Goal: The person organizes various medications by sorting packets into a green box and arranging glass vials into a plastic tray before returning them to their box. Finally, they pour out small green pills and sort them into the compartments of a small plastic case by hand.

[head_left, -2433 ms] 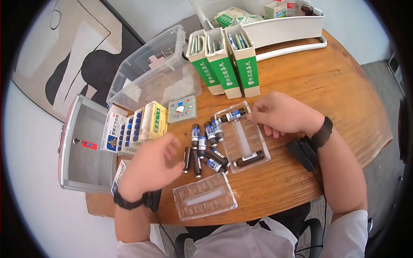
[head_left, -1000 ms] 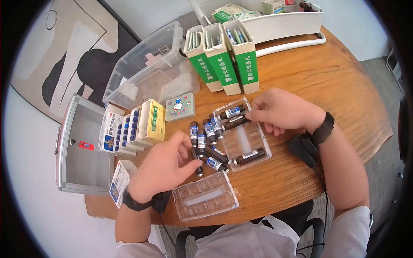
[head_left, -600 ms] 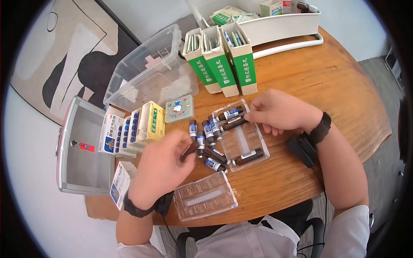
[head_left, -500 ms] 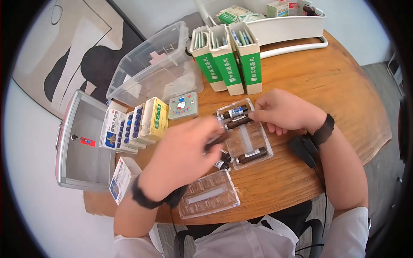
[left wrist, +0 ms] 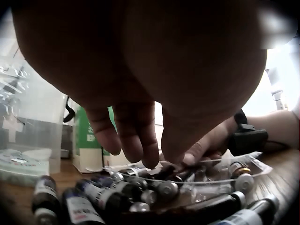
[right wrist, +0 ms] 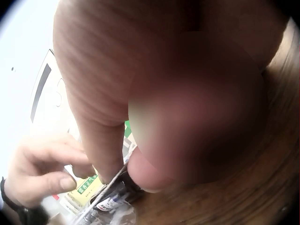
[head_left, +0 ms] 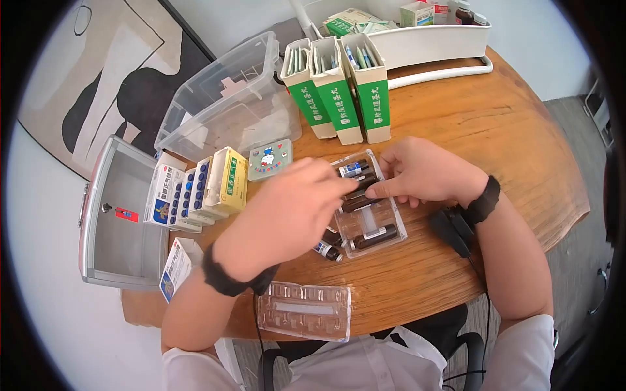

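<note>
My left hand reaches over the upper left of a clear tray, its fingertips touching a dark vial inside. In the left wrist view my left hand has fingers pointing down, with nothing clearly gripped. At the tray's upper right edge, my right hand pinches the rim, its thumb lying against a brown vial. Next to that vial is a blue-labelled vial; another vial lies at the tray's near end. Loose vials are partly hidden below my left hand; more show in the left wrist view.
A second clear tray lies near the front edge. Green-and-white boxes stand behind the work. At left are a yellow box, a vial carton, a plastic bin and an open metal-edged case.
My left hand has carried a dark vial from the loose pile to the tray, where another vial now lies beneath my right thumb. The nearer tray has turned and shifted slightly.
</note>
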A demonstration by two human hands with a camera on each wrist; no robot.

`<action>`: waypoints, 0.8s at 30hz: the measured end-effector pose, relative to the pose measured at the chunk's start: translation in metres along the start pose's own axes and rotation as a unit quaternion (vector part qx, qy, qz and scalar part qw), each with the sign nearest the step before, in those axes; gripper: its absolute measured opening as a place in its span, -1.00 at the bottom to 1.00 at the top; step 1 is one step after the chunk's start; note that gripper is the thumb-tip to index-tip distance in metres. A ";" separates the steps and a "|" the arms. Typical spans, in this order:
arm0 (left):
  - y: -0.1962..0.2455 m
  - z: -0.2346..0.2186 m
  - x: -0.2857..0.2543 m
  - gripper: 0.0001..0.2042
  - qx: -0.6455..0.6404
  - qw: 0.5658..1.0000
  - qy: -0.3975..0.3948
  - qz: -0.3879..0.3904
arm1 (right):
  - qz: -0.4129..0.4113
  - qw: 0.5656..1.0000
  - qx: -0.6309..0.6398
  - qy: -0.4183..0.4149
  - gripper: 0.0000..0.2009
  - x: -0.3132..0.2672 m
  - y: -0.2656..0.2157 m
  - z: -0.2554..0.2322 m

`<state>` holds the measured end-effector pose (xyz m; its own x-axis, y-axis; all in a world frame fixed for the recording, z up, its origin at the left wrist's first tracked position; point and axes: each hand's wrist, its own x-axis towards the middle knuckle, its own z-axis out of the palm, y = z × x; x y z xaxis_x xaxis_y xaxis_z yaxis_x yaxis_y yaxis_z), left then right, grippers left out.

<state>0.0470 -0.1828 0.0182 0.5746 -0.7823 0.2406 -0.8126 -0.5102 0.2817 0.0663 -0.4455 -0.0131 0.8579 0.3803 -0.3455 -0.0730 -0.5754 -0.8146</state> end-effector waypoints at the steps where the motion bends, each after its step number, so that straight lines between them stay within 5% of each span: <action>1: -0.001 -0.008 -0.005 -0.84 -0.006 1.000 0.015 -0.024 | 0.012 1.000 0.001 0.005 -0.59 -0.002 -0.001 0.000; 5: -0.003 -0.022 -0.041 -0.83 -0.031 0.991 -0.131 0.012 | 0.013 1.000 0.021 0.008 -0.62 0.000 0.001 0.000; 14: 0.013 -0.022 -0.033 -0.80 -0.037 0.989 -0.135 -0.041 | 0.002 0.999 0.034 0.010 -0.62 0.002 0.007 -0.001; 16: 0.024 -0.023 -0.015 -0.83 -0.169 0.975 -0.027 -0.141 | 0.004 0.999 0.033 -0.001 -0.66 0.003 0.007 -0.002; 24: 0.006 0.024 0.012 -0.83 -0.176 0.984 -0.025 -0.007 | -0.004 0.999 0.046 0.003 -0.64 0.004 0.011 -0.002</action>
<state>0.0464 -0.2033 0.0007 0.5726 -0.7971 0.1918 -0.7160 -0.3724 0.5905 0.0698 -0.4512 -0.0224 0.8612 0.3813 -0.3360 -0.1115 -0.5032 -0.8569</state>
